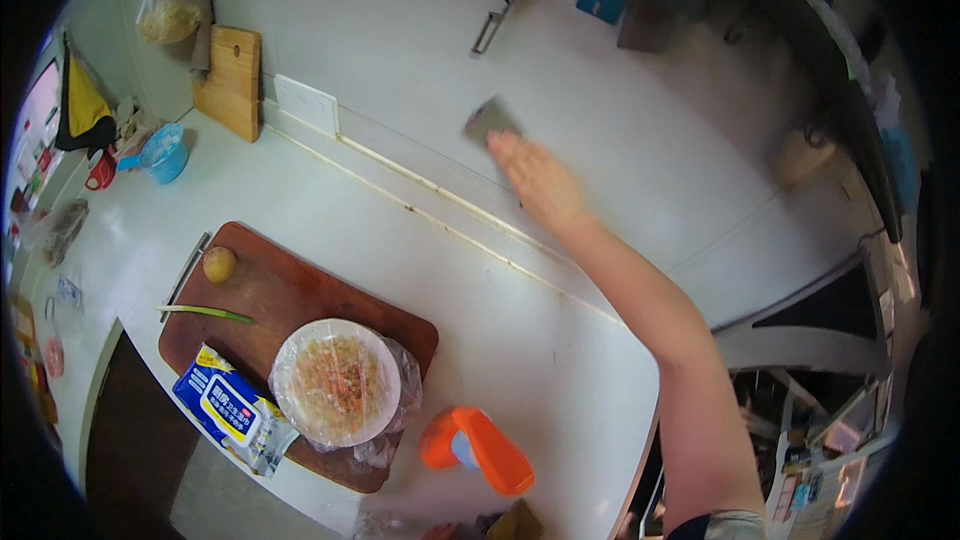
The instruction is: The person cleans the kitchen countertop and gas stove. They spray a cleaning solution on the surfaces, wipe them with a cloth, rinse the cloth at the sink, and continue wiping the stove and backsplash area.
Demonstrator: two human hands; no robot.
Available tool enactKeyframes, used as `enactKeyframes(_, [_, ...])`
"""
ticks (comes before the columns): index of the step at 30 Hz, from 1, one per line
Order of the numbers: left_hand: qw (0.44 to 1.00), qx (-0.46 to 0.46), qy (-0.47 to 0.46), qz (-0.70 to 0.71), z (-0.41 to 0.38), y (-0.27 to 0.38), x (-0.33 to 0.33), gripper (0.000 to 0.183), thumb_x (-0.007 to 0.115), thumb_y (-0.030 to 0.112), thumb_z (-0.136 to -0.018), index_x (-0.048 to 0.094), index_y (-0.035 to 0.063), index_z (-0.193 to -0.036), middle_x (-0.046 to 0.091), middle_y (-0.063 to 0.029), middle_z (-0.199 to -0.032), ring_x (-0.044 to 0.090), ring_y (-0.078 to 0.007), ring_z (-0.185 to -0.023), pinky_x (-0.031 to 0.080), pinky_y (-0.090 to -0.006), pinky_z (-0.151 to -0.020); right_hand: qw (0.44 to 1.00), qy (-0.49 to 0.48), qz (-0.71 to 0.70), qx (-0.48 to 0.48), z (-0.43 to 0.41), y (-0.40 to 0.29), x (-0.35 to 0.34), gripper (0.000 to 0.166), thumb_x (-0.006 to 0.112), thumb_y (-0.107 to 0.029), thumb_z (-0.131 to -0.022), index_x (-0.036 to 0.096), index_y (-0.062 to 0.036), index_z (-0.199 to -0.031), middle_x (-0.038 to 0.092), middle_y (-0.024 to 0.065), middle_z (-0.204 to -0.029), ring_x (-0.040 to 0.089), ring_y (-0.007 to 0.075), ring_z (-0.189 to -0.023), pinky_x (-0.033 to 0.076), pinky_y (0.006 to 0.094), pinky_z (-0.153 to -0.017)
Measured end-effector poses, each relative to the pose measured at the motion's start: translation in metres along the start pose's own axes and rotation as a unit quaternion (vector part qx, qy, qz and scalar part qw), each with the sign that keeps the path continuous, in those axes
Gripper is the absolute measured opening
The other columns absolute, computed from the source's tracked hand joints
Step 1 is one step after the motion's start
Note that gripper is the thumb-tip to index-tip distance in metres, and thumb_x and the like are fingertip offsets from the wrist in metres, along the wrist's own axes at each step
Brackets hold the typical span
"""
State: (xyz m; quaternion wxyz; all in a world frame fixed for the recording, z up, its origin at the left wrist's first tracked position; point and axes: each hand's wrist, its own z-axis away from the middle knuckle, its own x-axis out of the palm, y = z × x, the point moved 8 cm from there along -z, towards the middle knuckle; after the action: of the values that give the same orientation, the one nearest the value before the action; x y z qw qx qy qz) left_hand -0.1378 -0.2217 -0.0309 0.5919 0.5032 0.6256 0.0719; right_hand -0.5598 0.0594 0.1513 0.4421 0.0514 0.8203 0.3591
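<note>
My right hand [541, 184] reaches up to the white wall, its fingers extended over a flat grey pad [493, 122] that it presses there. Motion blurs the pad, so its material is unclear. At the bottom edge a small sliver of what may be my left hand [440, 532] shows, too little to read its pose. Near it are a brownish-green piece [516, 522] and an orange plastic object [491, 450] with a light blue part. On a brown cutting board [300, 259] stands a white bowl [335, 382] of chopped food under cling film.
The board also bears a round yellowish-brown vegetable [219, 265], a green onion stalk [210, 311] and a wet-wipes pack [229, 409]. A wooden board [229, 82] leans behind a blue dipper [163, 154]. A metal utensil [491, 22] hangs above; a stove [817, 349] lies right.
</note>
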Motion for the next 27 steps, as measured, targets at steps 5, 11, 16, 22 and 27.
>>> enactKeyframes(5, [1.000,-0.007,0.001,0.011,-0.005,0.002,-0.004,0.011,0.052,0.003,-0.074,0.057,0.0024,-0.084,0.056,-0.0139,-0.109,0.054,-0.0319,-0.099,0.045,-0.0386,-0.084,0.989,-0.110,-0.086,-0.038,0.053,-0.015,0.027,0.049,0.045,-0.003,-0.075,0.043,-0.0026,-0.124,0.043,0.0065,-0.129,0.036,0.0160,-0.122,0.026,0.0315,-0.104])
enactKeyframes(11, [1.000,-0.021,0.002,0.021,0.002,-0.002,0.003,0.014,0.050,0.004,-0.075,0.058,0.0017,-0.086,0.056,-0.0151,-0.109,0.054,-0.0326,-0.099,0.045,-0.0399,-0.085,0.996,0.064,0.005,0.058,-0.049,0.021,-0.051,0.054,0.045,0.000,-0.073,0.038,-0.0034,-0.127,0.038,0.0065,-0.133,0.035,0.0169,-0.123,0.026,0.0322,-0.103])
enactKeyframes(16, [0.999,-0.022,0.002,0.023,0.004,-0.005,0.003,0.016,0.052,0.005,-0.074,0.060,0.0029,-0.087,0.056,-0.0143,-0.109,0.054,-0.0324,-0.099,0.045,-0.0404,-0.084,0.994,-0.079,-0.060,-0.047,0.043,-0.021,0.026,0.049,0.044,-0.003,-0.078,0.039,-0.0054,-0.127,0.041,0.0052,-0.131,0.037,0.0161,-0.121,0.027,0.0314,-0.102])
enactKeyframes(22, [0.999,-0.023,0.003,0.028,0.009,-0.007,0.012,0.011,0.051,0.005,-0.074,0.058,0.0035,-0.083,0.056,-0.0149,-0.107,0.054,-0.0329,-0.099,0.045,-0.0404,-0.085,0.998,0.001,0.011,0.070,0.062,0.059,-0.062,0.055,0.047,-0.001,-0.073,0.038,-0.0054,-0.127,0.041,0.0068,-0.130,0.037,0.0157,-0.121,0.029,0.0351,-0.100])
enactKeyframes(27, [1.000,-0.021,-0.003,0.006,0.004,-0.004,0.007,0.009,0.050,0.006,-0.075,0.056,0.0022,-0.081,0.056,-0.0152,-0.106,0.054,-0.0335,-0.098,0.045,-0.0412,-0.086,0.998,-0.016,-0.011,0.058,0.058,0.034,-0.030,0.055,0.046,-0.002,-0.073,0.037,-0.0027,-0.128,0.039,0.0069,-0.132,0.037,0.0183,-0.122,0.030,0.0356,-0.100])
